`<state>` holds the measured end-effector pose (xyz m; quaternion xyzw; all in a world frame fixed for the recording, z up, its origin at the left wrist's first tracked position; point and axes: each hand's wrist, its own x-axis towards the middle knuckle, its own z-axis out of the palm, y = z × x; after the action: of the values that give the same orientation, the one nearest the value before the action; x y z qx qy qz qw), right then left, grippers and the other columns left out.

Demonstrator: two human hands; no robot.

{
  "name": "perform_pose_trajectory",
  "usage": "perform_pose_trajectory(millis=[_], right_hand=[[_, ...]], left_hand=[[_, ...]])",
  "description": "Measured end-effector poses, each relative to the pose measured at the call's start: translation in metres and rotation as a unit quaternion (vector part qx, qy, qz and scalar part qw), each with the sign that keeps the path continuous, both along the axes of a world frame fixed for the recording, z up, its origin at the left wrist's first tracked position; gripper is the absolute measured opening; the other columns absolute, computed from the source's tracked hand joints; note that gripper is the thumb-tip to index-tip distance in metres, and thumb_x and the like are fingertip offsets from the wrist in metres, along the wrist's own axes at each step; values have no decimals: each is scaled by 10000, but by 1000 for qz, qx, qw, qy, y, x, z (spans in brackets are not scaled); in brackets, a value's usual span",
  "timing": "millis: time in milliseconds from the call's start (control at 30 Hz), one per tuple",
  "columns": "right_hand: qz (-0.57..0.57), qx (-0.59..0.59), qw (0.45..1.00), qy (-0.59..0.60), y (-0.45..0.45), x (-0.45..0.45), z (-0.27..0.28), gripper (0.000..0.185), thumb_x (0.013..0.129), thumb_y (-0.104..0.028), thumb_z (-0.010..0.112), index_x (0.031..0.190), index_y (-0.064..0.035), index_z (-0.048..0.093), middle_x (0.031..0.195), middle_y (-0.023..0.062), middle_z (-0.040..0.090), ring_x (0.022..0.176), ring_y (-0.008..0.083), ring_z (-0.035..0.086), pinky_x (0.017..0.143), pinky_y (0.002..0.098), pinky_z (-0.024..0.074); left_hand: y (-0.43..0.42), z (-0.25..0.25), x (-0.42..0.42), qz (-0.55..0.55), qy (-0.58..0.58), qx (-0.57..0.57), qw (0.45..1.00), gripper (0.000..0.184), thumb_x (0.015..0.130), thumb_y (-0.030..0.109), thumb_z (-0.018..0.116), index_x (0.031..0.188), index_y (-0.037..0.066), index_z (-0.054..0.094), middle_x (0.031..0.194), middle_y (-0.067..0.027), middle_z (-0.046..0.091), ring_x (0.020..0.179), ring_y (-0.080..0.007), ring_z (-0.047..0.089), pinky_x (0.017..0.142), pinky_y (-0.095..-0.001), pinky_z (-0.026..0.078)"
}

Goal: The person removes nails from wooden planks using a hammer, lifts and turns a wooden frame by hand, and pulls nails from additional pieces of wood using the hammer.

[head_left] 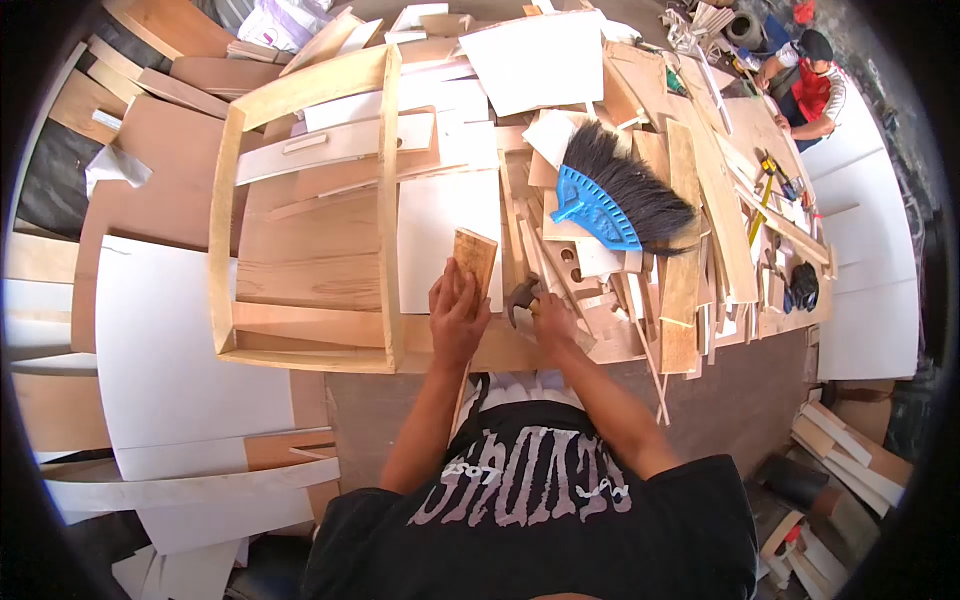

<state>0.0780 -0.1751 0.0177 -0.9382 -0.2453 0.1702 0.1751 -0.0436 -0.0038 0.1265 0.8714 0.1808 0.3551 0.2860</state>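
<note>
From the head view, here's what I'm watching: my left hand (458, 308) has its fingers closed on the lower part of a short wooden piece (477, 257), which slants up and away over a white board (430, 225). Whether the piece touches that board, I can't tell from here. And over in my right hand (555, 320), there's a hammer (524, 298), the fingers clamped round it near the head. The hammer head sits just beside the left hand, apart from the wooden piece.

Now, around the hands! To the left lies a big open wooden frame (390, 240), its near rail along the front of the workbench (500, 355). Right of the hands, offcuts and strips are heaped up, and on top lies a blue brush head (600, 212) with black bristles, beyond the hammer. A broad plank (679, 310) runs away from the near edge, right of the hammer. At the far right, a person in a dark cap (815, 90) is bent at the bench's far side, near a yellow tool (766, 180).
</note>
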Motion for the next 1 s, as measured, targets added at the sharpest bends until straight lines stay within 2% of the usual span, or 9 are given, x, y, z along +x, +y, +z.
perform_pose_trajectory(millis=[167, 300, 367, 433, 533, 567, 633, 767, 1000], right_hand=[[3, 37, 998, -48, 0, -8, -3, 448, 863, -114, 741, 1285, -130, 592, 1239, 116, 567, 1190, 362, 584, 985, 509, 501], [-43, 4, 999, -22, -6, -16, 0, 401, 885, -211, 735, 1261, -144, 613, 1259, 121, 557, 1264, 309, 537, 976, 478, 509], [-11, 54, 990, -132, -14, -27, 10, 467, 855, -222, 770, 1286, -126, 616, 1297, 122, 557, 1282, 308, 530, 951, 488, 514], [-30, 79, 989, -124, -18, -33, 23, 498, 858, -206, 764, 1317, -94, 604, 1299, 147, 574, 1237, 330, 565, 929, 490, 527], [-40, 336, 941, -12, -27, -50, 66, 490, 883, -167, 770, 1324, -54, 591, 1109, 178, 668, 930, 352, 679, 884, 432, 566], [-47, 340, 939, -17, -32, -57, 83, 490, 883, -167, 770, 1324, -54, 591, 1109, 178, 668, 930, 352, 679, 884, 432, 566], [-23, 407, 898, 165, -44, -71, 113, 546, 910, -171, 770, 1401, -72, 552, 1077, 148, 687, 899, 287, 691, 877, 393, 570], [54, 510, 829, 222, -69, -93, 151, 666, 914, -201, 786, 1498, -104, 481, 1213, 129, 647, 1062, 232, 655, 942, 387, 542], [65, 508, 856, 69, -142, -119, 177, 663, 907, -243, 800, 1466, -50, 501, 1273, 180, 643, 1128, 296, 662, 960, 416, 536]], left_hand=[[2, 35, -9, -2, -38, 52, 998, 573, 715, 27, 848, 1269, 31, 704, 1561, -226, 488, 1300, -405, 553, 1049, -457, 503], [-1, 65, -16, -19, -60, 60, 996, 522, 733, 40, 849, 1239, 14, 720, 1544, -238, 503, 1326, -400, 560, 1058, -469, 505], [-1, 76, -17, -38, -71, 67, 994, 536, 721, 27, 853, 1239, 8, 717, 1549, -249, 495, 1329, -402, 563, 1056, -462, 504], [-2, 89, -16, -55, -90, 84, 991, 550, 713, 22, 858, 1242, -5, 712, 1551, -261, 488, 1330, -410, 567, 1061, -467, 501], [-13, 116, -17, -84, -109, 73, 988, 594, 714, -14, 849, 1286, -20, 693, 1557, -275, 474, 1345, -405, 560, 1051, -480, 515], [-17, 125, -18, -92, -112, 76, 986, 594, 714, -14, 849, 1286, -20, 693, 1557, -275, 474, 1345, -405, 560, 1051, -480, 515], [-27, 145, -17, -144, -133, 44, 980, 647, 719, -53, 833, 1342, -26, 664, 1560, -283, 465, 1366, -394, 546, 1030, -472, 536], [-61, 185, -8, -126, -192, 77, 970, 622, 710, 9, 863, 1309, 5, 695, 1524, -275, 513, 1237, -433, 603, 1004, -468, 528], [-154, 227, 21, -70, -278, 116, 951, 650, 686, 17, 884, 1312, 35, 713, 1487, -250, 568, 1163, -382, 650, 954, -442, 537]])
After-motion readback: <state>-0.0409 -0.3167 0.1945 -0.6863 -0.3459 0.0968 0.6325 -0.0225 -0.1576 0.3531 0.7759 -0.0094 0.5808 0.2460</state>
